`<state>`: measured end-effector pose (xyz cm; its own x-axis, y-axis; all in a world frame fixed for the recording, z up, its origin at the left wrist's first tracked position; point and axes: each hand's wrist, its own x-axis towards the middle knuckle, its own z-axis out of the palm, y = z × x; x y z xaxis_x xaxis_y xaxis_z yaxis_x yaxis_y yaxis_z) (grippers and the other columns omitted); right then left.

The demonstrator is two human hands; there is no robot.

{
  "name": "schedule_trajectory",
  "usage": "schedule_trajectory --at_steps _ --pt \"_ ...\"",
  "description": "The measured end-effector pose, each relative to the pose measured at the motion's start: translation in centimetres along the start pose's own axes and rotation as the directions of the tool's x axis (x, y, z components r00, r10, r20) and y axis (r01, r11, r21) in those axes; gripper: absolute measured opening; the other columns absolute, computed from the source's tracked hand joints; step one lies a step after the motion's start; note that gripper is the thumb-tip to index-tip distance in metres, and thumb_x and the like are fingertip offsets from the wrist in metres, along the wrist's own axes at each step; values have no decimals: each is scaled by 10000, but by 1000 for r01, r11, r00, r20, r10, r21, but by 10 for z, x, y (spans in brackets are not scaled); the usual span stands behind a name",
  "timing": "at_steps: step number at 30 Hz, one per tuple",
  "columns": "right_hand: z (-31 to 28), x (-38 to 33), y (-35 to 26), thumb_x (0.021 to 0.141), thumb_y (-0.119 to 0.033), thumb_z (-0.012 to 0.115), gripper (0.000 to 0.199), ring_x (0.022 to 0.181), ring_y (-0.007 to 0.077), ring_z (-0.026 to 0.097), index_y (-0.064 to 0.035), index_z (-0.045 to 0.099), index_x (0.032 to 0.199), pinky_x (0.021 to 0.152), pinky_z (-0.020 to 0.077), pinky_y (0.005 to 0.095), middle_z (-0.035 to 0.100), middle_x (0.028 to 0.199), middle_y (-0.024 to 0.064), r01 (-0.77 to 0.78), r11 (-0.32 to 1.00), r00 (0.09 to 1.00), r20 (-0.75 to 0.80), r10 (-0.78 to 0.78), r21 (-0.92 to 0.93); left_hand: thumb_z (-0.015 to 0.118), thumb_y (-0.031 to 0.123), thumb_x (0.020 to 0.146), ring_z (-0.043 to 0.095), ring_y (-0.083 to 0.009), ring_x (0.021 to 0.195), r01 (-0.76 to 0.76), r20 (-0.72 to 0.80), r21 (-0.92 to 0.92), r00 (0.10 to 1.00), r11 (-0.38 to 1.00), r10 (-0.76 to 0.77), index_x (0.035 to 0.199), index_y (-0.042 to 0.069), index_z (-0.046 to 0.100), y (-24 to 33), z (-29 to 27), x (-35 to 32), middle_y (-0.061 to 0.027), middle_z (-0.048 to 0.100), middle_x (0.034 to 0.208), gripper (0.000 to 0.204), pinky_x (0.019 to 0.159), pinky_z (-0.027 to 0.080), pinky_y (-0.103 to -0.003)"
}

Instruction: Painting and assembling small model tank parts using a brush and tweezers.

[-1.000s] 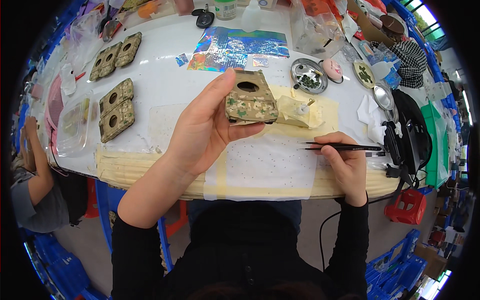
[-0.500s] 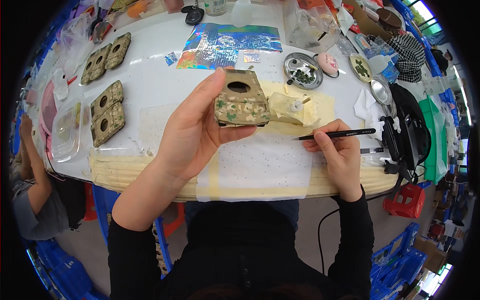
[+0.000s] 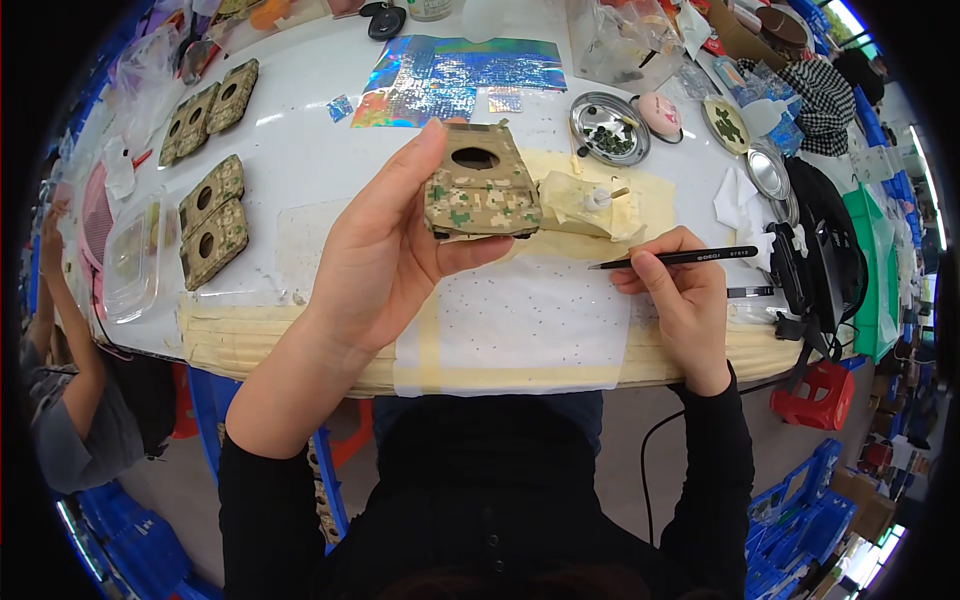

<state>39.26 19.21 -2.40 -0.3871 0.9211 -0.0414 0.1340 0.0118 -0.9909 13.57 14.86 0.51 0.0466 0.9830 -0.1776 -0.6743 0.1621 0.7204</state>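
The left hand point(image 3: 385, 255) is curled around a small camouflage-patterned block point(image 3: 481, 192) with a round hole in its top, held up above the tabletop point(image 3: 300, 150) — thumb under the near edge, fingers behind. It looks light and rigid, likely with a tiled, slightly fragile skin, so the bare side edges seem the safest grip. The right hand point(image 3: 680, 290) is closed in a pen grip on slim black tweezers point(image 3: 675, 258), tip aimed left toward the block but well short of it. Similar blocks point(image 3: 210, 220) lie at the left.
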Motion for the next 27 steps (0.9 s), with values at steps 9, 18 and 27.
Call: schedule_trajectory --at_steps 9,18,27 --pt "0 0 0 942 -95 585 124 751 133 654 23 555 918 695 533 237 646 814 94 3 1000 1000 -2 -3 -4 313 341 1025 651 -312 1009 0 13 0 1000 1000 0 1349 -41 387 1 0 0 -258 526 1261 506 728 627 -272" --pt "-2 -1 -1 948 -100 576 129 749 137 657 21 548 913 693 534 240 641 806 90 1 1000 1000 3 -1 12 312 345 1025 652 -309 1008 -8 13 -1 1000 1000 8 1356 -43 381 0 0 0 -259 527 1261 515 728 625 -269" --pt "-2 -6 -22 956 -148 568 176 723 183 686 23 543 922 640 559 269 652 829 126 167 984 978 -139 -157 64 306 329 1029 631 -324 1052 -6 24 12 1000 1000 6 1380 20 363 0 0 -2 -239 513 1282 472 760 617 -291"
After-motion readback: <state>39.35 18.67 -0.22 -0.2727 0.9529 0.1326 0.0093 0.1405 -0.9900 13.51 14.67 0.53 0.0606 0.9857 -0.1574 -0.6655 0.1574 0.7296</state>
